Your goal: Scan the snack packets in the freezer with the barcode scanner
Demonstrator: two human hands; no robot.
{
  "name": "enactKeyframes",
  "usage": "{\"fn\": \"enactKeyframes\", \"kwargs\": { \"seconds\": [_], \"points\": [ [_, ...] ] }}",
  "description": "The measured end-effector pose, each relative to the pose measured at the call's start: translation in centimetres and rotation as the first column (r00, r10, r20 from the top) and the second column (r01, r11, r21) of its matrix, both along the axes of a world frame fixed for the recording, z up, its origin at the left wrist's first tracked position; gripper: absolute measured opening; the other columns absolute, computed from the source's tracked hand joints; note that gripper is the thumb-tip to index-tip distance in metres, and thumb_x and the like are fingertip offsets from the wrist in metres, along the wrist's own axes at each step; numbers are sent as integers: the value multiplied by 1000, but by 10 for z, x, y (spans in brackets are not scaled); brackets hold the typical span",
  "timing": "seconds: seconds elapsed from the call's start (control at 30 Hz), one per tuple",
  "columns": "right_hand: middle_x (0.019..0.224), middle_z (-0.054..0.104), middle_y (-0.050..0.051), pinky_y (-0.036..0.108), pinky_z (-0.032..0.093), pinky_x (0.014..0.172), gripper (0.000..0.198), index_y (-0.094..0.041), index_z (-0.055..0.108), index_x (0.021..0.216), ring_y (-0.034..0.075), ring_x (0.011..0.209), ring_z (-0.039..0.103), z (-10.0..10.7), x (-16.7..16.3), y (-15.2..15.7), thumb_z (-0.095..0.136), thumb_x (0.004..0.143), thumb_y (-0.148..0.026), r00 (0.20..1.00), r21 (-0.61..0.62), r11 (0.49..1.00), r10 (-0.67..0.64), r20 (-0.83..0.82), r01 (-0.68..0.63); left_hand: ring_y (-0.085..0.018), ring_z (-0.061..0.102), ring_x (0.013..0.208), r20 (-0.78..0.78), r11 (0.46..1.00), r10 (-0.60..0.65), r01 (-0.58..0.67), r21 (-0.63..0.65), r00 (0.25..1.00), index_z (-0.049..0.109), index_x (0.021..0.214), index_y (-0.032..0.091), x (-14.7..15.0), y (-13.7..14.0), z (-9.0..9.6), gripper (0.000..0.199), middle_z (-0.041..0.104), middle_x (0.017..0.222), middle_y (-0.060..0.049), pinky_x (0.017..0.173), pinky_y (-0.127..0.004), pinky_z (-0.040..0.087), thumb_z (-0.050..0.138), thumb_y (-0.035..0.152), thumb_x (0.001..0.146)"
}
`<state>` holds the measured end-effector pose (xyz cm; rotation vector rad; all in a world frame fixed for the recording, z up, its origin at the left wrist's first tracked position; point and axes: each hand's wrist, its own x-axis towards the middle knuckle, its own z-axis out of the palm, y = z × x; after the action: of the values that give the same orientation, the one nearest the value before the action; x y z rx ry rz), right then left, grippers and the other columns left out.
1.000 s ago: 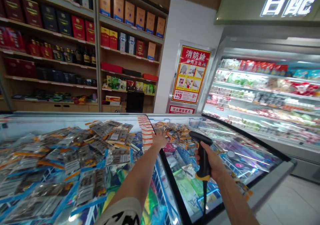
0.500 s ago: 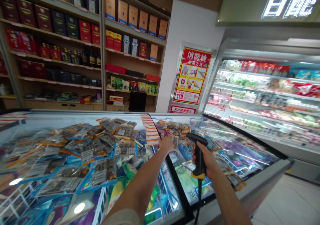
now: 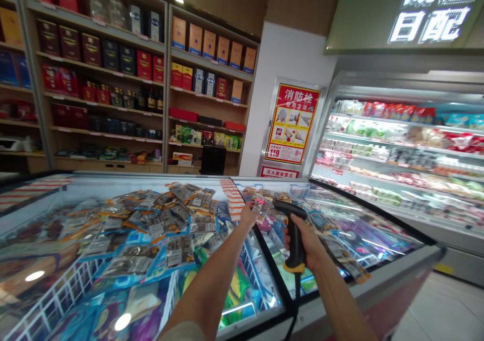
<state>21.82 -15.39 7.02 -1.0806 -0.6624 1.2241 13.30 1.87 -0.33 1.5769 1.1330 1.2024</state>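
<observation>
Gripped upright in my right hand [image 3: 305, 241] is a black barcode scanner [image 3: 296, 242] with a yellow base, its cord hanging down. The scanner's head points left, toward a small clear packet [image 3: 261, 205] in my left hand [image 3: 248, 215]. A pinkish-red light spot shows on that packet. My left arm reaches across the freezer's dark middle bar. Beneath both hands lies a chest freezer [image 3: 378, 268] with glass lids. Many packets with orange edges [image 3: 181, 250] are spread on the left glass, and more packets [image 3: 280, 196] lie behind the scanner.
Wire baskets [image 3: 56, 300] with bagged goods show inside the freezer. Wooden shelves [image 3: 113, 73] with boxes and bottles stand behind it. A red fire hydrant notice [image 3: 293, 121] hangs on the wall. At right is an open refrigerated display [image 3: 408, 149].
My left hand has raised the packet before the scanner, where a light spot now shows. The scanner has shifted slightly left. The view has tilted up a little.
</observation>
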Motion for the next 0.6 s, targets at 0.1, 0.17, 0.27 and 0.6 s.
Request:
{"fn": "enactKeyframes", "kwargs": {
  "seconds": [0.1, 0.17, 0.27, 0.6],
  "points": [
    [49, 50, -3, 19, 38, 32, 21, -16, 48, 68, 7, 36, 44, 0, -5, -2, 54, 69, -36, 1000, 5, 1000, 6, -1, -6, -14, 55, 81, -10, 1000, -14, 15, 22, 1000, 50, 103, 13, -5, 0, 1, 29, 55, 97, -6, 69, -34, 46, 46, 28, 78],
    [49, 51, -3, 19, 39, 32, 22, -16, 49, 68, 7, 36, 44, 0, -6, -2, 55, 69, -36, 1000, 9, 1000, 5, 4, -5, -14, 55, 81, -21, 1000, 4, -3, 29, 1000, 49, 104, 13, -11, 0, 1, 30, 55, 98, -6, 69, -34, 46, 46, 28, 79],
    [49, 51, -3, 19, 39, 33, 22, -15, 49, 70, 7, 37, 45, 2, -7, -3, 56, 68, -36, 1000, 17, 1000, -2, 21, 2, -15, 55, 81, -52, 998, 61, -59, 36, 997, 48, 106, 14, -24, 1, 2, 31, 54, 99, -6, 68, -33, 47, 45, 29, 79],
    [48, 50, -2, 19, 38, 32, 21, -15, 49, 68, 8, 37, 45, 3, -6, 0, 55, 69, -35, 1000, 9, 1000, -13, 3, 13, -17, 52, 92, -308, 932, 353, -304, 195, 884, 44, 113, 17, -99, 0, 11, 36, 51, 108, -8, 77, -38, 43, 44, 28, 79]
  ]
}}
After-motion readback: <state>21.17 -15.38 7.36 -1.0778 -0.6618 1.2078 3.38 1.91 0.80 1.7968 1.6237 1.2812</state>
